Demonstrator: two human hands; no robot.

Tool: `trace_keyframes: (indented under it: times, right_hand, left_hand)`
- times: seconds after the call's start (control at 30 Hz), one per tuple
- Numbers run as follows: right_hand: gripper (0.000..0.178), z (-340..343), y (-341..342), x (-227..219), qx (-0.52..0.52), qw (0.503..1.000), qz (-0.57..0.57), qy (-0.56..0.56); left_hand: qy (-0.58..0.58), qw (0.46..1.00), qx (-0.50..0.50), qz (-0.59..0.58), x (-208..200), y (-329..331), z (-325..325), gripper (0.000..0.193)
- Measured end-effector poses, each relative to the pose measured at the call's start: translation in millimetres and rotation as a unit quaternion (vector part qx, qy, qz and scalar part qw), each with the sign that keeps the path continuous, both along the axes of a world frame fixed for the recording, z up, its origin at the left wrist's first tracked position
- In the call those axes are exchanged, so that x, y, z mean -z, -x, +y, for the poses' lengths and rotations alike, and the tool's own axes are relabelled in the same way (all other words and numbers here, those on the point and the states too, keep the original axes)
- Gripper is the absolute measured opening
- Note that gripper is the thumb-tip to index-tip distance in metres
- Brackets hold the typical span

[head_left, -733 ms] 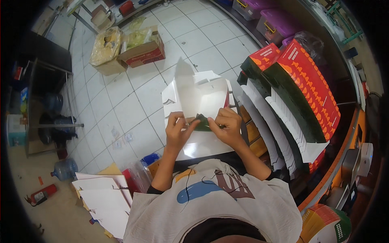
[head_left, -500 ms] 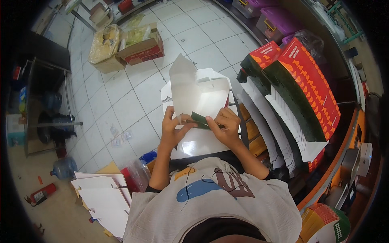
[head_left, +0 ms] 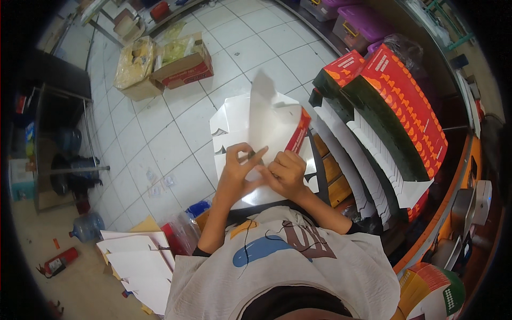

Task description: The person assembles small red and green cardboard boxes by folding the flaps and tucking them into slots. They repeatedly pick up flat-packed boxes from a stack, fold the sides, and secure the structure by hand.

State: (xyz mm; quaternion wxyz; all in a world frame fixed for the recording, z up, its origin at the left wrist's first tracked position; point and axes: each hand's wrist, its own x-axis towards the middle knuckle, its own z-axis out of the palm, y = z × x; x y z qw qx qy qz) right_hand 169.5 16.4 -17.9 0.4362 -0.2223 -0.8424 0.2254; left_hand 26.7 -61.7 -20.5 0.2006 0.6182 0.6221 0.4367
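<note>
A partly folded cardboard box (head_left: 271, 125), white inside and with a red-orange outer side showing at its right, stands in front of me with one tall flap raised. Its near edge is between my hands. My left hand (head_left: 238, 169) is bent around the near left corner, thumb and fingers on the board, a dark green sliver showing between them. Curled fingers of my right hand (head_left: 287, 173) grip the near right corner. Beneath the box lies a flat white cardboard sheet (head_left: 228, 121) with cut notches. The fingers partly hide the near wall.
Stacks of flat cardboard blanks (head_left: 402, 114), red and dark green with white insides, lean at my right. White cardboard sheets (head_left: 136, 261) stand at lower left. Farther off are two open cartons (head_left: 184, 66), a fire extinguisher (head_left: 60, 261), a water jug (head_left: 87, 226) and purple-lidded bins (head_left: 362, 24).
The box has turned, so its red-orange side now shows at the right and its tall flap has swung right. The dark green near flap is now mostly hidden. Both hands have moved closer together.
</note>
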Motion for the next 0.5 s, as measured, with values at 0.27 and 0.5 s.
trace_keyframes:
  times: [0.27,0.5]
  right_hand:
    - [0.072,14.3,-41.1,-95.5,-0.033,0.973,-0.212,0.084]
    - [0.075,18.5,-124.2,-125.3,-0.083,0.972,-0.081,0.207]
  left_hand:
    - [-0.098,0.991,-0.038,-0.08,14.7,41.0,-11.2,0.09]
    - [-0.106,0.91,0.155,-0.369,-59.4,38.2,26.9,0.089]
